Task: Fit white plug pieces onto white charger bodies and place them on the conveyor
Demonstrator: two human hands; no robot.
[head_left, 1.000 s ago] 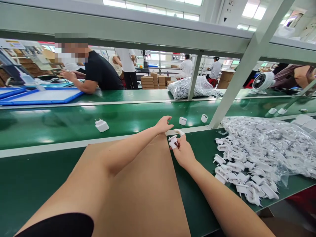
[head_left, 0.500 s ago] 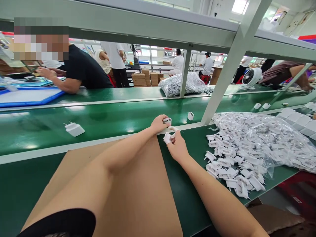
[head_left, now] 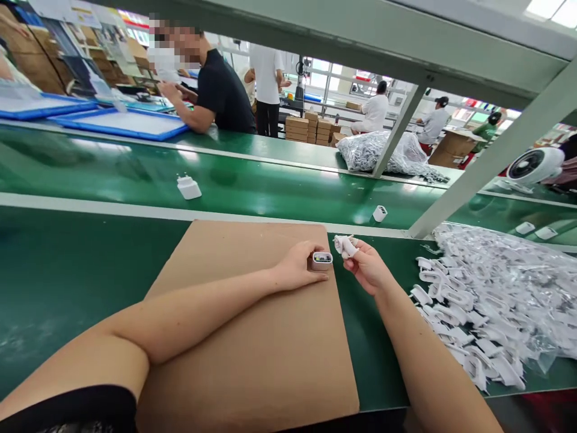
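My left hand is closed around a white charger housing, its open end facing up with parts showing inside. It is at the right far corner of a cardboard sheet. Just right of it, my right hand pinches a white plug cover; whether it holds more than one piece I cannot tell. The two held parts are apart. Many similar plug covers lie loose on the right, spilling from a clear plastic bag.
Beyond the cardboard runs a green conveyor belt. On it lie a white charger with pins and an upright white housing. A slanted metal post rises at the right. A co-worker in black sits across the belt.
My left hand has brought the housing back from the belt's edge to over the cardboard. My right hand stays close by with the plug cover. The view has turned left.
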